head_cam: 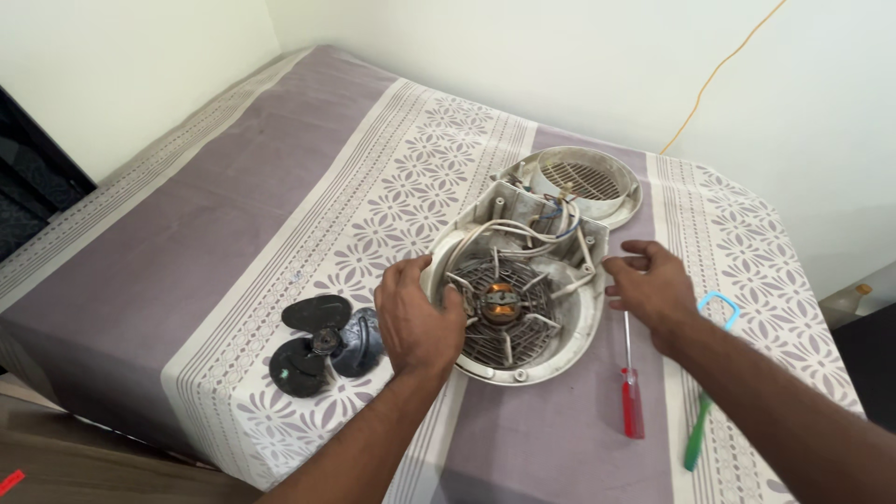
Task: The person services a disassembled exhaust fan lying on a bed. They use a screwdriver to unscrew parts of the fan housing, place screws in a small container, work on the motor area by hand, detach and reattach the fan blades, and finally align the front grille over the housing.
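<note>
Housing [523, 308] of off-white plastic is seen lying open on the patterned bedsheet [280, 205], its motor [501, 301] and grille exposed, white wires [523, 233] looped above. The left hand [415, 317] is clasped over the left rim; the right hand [653, 285] is laid open-fingered against the right edge, gripping nothing. The shell is judged light, stiff and somewhat brittle, best taken by its thick rim and never by the wires. A round vent cover [583, 182] is set behind, a black fan blade [322, 345] to the left, a red-handled screwdriver [632, 392] and a green tool [698, 434] to the right. No packages, labels or signs can be made out.
</note>
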The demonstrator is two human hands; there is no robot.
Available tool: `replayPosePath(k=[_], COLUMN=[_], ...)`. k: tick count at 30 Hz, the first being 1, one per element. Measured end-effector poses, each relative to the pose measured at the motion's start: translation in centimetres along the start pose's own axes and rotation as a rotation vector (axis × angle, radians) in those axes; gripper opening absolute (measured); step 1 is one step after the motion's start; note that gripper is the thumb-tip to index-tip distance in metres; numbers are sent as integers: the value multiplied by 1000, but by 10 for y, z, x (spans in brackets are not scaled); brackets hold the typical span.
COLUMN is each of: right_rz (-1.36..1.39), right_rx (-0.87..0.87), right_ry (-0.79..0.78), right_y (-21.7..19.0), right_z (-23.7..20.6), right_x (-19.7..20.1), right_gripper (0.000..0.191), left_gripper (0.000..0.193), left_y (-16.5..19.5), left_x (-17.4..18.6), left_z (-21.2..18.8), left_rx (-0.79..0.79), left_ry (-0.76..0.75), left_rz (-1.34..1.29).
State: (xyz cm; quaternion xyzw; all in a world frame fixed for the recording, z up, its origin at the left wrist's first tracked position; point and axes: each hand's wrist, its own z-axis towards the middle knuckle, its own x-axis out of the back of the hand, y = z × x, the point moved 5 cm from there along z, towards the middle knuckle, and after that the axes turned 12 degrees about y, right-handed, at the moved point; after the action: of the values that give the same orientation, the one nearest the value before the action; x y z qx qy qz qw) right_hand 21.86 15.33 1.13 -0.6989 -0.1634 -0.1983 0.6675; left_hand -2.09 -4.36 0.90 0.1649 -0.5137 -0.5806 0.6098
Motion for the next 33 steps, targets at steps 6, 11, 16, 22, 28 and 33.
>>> replayPosePath(k=[6, 11, 16, 22, 28, 33], right_rz=[-85, -84, -95, -95, -76, -78], right_rx=[-34, -58, -85, -108, -151, -179], right_ry=[-10, -90, -124, -112, -71, -52], right_y=[-5, -1, 0, -2, 0, -4], right_z=[17, 23, 25, 13, -8, -25], right_x=[-5, -11, -7, -1, 5, 10], right_gripper=[68, 69, 66, 63, 62, 63], left_gripper=[53, 57, 60, 62, 57, 56], left_y=[-21, -24, -26, -30, -33, -36], left_x=[-11, -11, -8, -11, -19, -27], left_z=[4, 9, 16, 29, 50, 64], left_rx=[110, 141, 193, 218, 143, 110], left_ry=[-178, -264, -329, -362, -386, -427], left_rz=[76, 95, 76, 38, 35, 49])
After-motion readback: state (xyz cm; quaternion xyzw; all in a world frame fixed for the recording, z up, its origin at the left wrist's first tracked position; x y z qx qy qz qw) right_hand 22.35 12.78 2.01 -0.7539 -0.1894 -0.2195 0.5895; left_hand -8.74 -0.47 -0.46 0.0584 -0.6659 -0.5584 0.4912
